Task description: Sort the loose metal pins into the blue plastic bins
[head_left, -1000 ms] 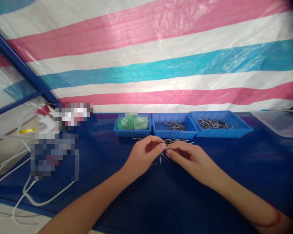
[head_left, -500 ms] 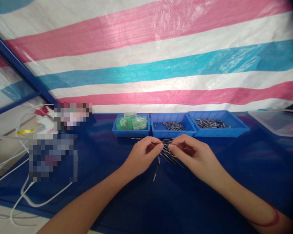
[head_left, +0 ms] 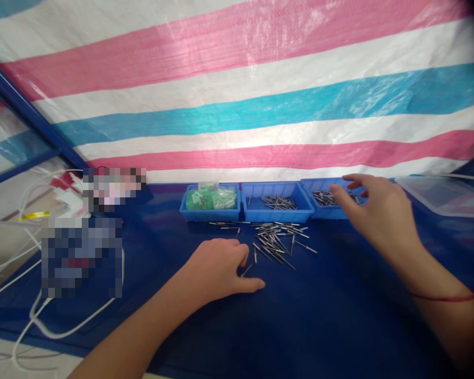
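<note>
Head view. Metal pins (head_left: pixel 274 239) lie in a loose, crossed heap on the table (head_left: pixel 300 326), just in front of the middle bin (head_left: pixel 276 216). A single pin (head_left: pixel 246 270) is next to the L hand (head_left: pixel 217 268); contact can't be confirmed. L grip: thumb well apart from curled fingers, nothing seen held. R hand (head_left: pixel 387 213) hangs over the right bin (head_left: pixel 327 212), thumb & fingers spread; no item visible in grip, though the palm side is partly hidden.

Handling (est.): pins likely light, stiff, smooth, prone to roll; not fragile. Best hold prob. the thicker end, w/ thumb & fingertip. Crossed pins may drag neighbours along.

Surroundings: left bin (head_left: pixel 209 215) contains green bags (head_left: pixel 211 199); middle & right bins contain more pins. Raised bin walls block a low, flat approach. R hand hides part of right bin. Clear plastic lid (head_left: pixel 438 197) at far R; white cable (head_left: pixel 59 335) at L, well apart from hands.
</note>
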A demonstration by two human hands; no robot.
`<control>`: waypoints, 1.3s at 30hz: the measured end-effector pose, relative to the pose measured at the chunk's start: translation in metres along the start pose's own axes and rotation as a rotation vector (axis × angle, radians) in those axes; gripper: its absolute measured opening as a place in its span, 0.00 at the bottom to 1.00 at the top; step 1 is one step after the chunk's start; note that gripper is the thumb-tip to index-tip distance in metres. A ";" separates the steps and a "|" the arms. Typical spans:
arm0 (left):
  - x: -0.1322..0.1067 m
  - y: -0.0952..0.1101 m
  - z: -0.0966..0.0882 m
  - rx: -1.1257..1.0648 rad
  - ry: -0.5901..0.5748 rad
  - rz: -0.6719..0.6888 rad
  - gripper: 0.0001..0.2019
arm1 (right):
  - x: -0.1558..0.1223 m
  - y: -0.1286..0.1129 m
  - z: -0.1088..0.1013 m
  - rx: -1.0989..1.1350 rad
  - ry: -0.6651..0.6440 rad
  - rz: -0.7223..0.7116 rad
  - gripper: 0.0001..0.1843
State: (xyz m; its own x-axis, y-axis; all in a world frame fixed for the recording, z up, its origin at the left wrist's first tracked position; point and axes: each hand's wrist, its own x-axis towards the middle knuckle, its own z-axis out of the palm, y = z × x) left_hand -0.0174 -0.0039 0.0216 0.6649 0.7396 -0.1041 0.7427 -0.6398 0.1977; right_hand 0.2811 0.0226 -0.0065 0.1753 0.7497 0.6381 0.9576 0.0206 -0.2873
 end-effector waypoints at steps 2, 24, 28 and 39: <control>-0.001 -0.002 0.000 0.012 -0.049 -0.031 0.18 | -0.001 0.001 0.005 -0.020 0.031 -0.027 0.21; 0.016 -0.004 0.012 -0.995 0.029 0.062 0.12 | -0.051 -0.099 -0.009 0.940 -0.685 0.000 0.12; 0.017 -0.004 0.018 -1.149 0.017 0.075 0.14 | -0.050 -0.098 -0.012 1.007 -0.679 0.067 0.11; 0.018 0.000 0.023 -1.182 0.059 0.023 0.13 | -0.056 -0.097 -0.006 0.963 -0.600 0.129 0.11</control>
State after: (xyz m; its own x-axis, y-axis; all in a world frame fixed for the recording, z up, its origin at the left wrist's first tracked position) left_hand -0.0034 0.0046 -0.0030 0.6493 0.7589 -0.0498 0.1755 -0.0858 0.9807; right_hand 0.1798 -0.0251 -0.0106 -0.1260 0.9729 0.1940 0.3215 0.2251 -0.9198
